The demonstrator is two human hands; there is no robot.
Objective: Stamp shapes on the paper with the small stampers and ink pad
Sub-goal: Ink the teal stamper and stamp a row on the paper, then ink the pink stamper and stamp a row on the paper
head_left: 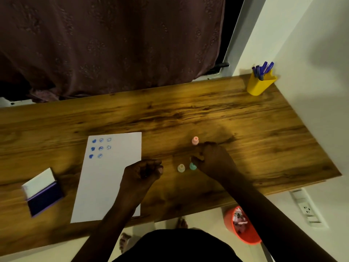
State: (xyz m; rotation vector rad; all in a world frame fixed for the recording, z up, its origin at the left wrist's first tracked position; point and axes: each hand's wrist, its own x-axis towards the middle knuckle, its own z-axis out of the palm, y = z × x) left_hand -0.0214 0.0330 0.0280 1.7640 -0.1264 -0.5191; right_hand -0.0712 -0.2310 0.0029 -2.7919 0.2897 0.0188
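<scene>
right hand (211, 159) touches the teal stamper (192, 166); left hand (143, 172) rests curled on paper (109, 178).

Dim, warm light; soft blur, dark corners, wide-angle bending.

Both forearms were extended forward from the bottom of the head view, bare. The left hand (143, 172) was held loosely curled, fingers folded toward the palm, thumb tip seen at its right edge; nothing visible was gripped. The right hand (211, 157) was reached further out, knuckles up, fingers (197, 157) bent downward and pinched together. Whether anything was pinched could not be determined. The hands were kept apart, not touching.
</scene>
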